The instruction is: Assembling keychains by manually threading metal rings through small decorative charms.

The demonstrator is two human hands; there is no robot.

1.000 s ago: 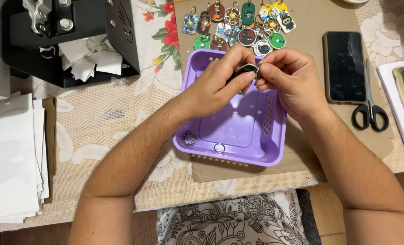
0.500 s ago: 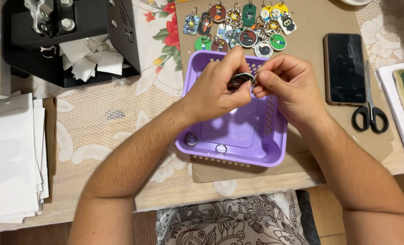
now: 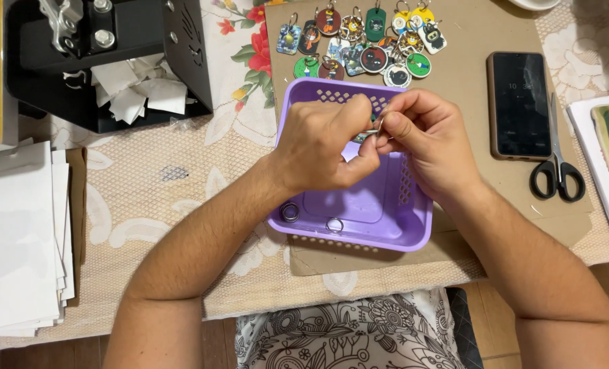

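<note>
Keyring (image 3: 375,128), a small metal loop, sits pinched between the fingertips of both hands above the purple basket (image 3: 413,229) in the head view. Left hand (image 3: 325,147) and right hand (image 3: 431,147) press together on it, thumbs touching. 2 loose rings (image 3: 290,212) lie on the basket floor. Finished keychains (image 3: 359,41) lie beyond; a phone (image 3: 519,102) and scissors (image 3: 557,167) rest to the right.

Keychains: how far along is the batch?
Done, by the look of it: a cluster of finished keychains with rings lies on the cardboard sheet. In hand: the left hand and right hand pinch a split ring onto one piece over the purple basket. Left: at least two loose rings in the basket; no other unringed pieces show.
</note>
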